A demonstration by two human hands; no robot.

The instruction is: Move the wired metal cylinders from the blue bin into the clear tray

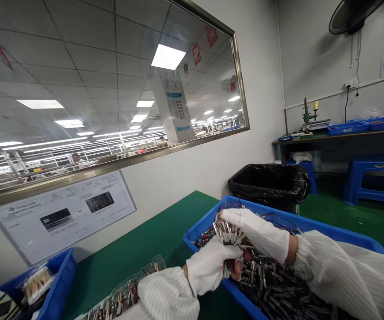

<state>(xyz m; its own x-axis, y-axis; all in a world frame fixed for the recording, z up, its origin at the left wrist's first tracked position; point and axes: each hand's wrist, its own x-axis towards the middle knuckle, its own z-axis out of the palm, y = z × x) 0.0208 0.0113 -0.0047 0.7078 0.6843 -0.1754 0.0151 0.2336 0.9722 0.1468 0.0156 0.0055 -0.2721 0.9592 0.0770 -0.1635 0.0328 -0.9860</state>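
Observation:
My left hand (pixel 208 264), in a white glove with bare fingertips, is closed round a bundle of slim silver metal parts with wires (pixel 227 233). The parts fan out upward from the grip, and red wires show below it. Arched over the bundle, my right hand (pixel 255 229) wears the same kind of glove. Its fingers are bent down at the bundle's upper left side; what they pinch there is hidden. Both hands are above a blue bin (pixel 332 226) heaped with more of these wired metal parts (pixel 272 284).
A clear tray (pixel 122 295) with rows of similar parts lies left on the green table (pixel 112 253). A blue box (pixel 57 284) holds bagged swabs. Beyond the bin stand a black-lined trash can (pixel 268 182) and a blue stool (pixel 375 178). A wall with a window (pixel 112 89) borders the table.

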